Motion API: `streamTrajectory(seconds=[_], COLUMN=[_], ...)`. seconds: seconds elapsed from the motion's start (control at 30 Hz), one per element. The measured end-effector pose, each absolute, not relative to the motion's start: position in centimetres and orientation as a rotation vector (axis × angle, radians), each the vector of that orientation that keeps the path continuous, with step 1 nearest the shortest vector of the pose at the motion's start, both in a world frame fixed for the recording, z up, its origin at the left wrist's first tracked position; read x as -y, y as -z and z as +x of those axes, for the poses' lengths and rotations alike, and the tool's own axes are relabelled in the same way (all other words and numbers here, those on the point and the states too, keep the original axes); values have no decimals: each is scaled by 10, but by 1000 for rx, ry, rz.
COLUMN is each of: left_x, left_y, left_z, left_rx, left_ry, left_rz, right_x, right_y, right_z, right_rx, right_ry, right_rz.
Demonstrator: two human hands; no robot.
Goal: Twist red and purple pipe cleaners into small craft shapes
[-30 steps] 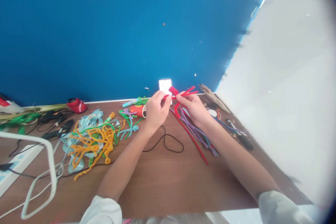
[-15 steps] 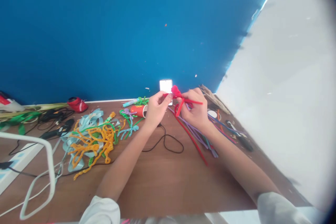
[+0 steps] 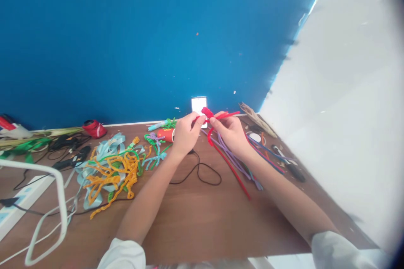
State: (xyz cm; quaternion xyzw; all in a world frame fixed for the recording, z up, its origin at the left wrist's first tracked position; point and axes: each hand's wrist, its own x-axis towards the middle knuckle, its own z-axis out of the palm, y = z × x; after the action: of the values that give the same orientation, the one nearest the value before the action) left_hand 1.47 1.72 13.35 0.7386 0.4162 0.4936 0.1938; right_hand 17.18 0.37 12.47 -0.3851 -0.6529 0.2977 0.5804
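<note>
Between my two hands is a red pipe cleaner figure (image 3: pixel 207 112), with a coiled, bunched top and loose ends sticking out to the right and downward. My left hand (image 3: pixel 187 131) pinches its left side between thumb and fingers. On its right side, my right hand (image 3: pixel 229 131) pinches the red strands with thumb and forefinger. A lit phone (image 3: pixel 198 104) leans against the wall just behind, partly covered by the hands. Below my right hand lie loose pipe cleaners (image 3: pixel 233 157) in purple, red and blue.
At left lies a tangle of orange pipe cleaners (image 3: pixel 126 168) with pale blue ribbon (image 3: pixel 109 145). A red paper cup (image 3: pixel 166 135) lies tipped beside my left hand. A black cable (image 3: pixel 210 183) loops on the brown table. A white power strip (image 3: pixel 27 201) and a dark-handled tool (image 3: pixel 295 172) flank the sides.
My right hand has turned and shifted slightly left along the red strands, its thumb now closer to my left fingertips. The red bunched top sits slightly lower and more to the left.
</note>
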Motion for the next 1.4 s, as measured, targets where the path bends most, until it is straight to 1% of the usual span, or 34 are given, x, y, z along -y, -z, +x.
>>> streamTrajectory(seconds=[0.1, 0.17, 0.23, 0.3, 0.37, 0.43, 0.53, 0.67, 0.83, 0.9, 0.93, 0.97, 1.03, 1.13, 1.3, 1.37, 1.4], left_x=[-16, -16, -16, -17, -18, -19, -17, -19, -26, -27, -27, -27, -27, -30, -33, -34, -34], left_y=[-130, -129, -129, -129, -129, -130, -130, -128, -130, -133, -134, -135, -134, -129, -126, -126, -125], left_z=[25, 28, 28, 27, 25, 23, 21, 18, 8, 4, 3, 3, 4, 9, 12, 11, 10], left_rx=[-980, -808, -710, -711, -783, -870, -997, -1103, -1017, -981, -999, -1037, -1124, -1153, -977, -937, -928], left_ry=[-1272, -1120, -1026, -1031, -1110, -1233, -1420, -1462, -1495, -1478, -1471, -1464, -1439, -1380, -1173, -1093, -1079], left_rz=[1495, 1240, 1118, 1142, 1303, 1529, 1946, 2457, 2469, 2443, 2413, 2365, 2207, 1892, 1300, 1141, 1128], right_x=[-5, -7, -10, -12, -14, -13, -12, -12, -12, -11, -10, -10, -10, -10, -9, -9, -10], right_y=[-119, -114, -111, -110, -111, -115, -121, -124, -128, -129, -129, -129, -127, -124, -124, -123, -123], right_z=[184, 194, 201, 202, 198, 191, 183, 181, 181, 180, 180, 179, 178, 179, 190, 193, 194], right_rx=[1848, 2061, 2060, 2009, 1925, 1815, 1622, 1446, 1340, 1356, 1369, 1394, 1491, 1734, 2181, 2268, 2279], right_ry=[104, 451, 625, 626, 508, 308, -115, -645, -1191, -1302, -1287, -1228, -1004, -499, 365, 565, 611], right_rz=[-863, -736, -699, -708, -752, -827, -927, -913, -837, -810, -801, -800, -813, -866, -819, -784, -786])
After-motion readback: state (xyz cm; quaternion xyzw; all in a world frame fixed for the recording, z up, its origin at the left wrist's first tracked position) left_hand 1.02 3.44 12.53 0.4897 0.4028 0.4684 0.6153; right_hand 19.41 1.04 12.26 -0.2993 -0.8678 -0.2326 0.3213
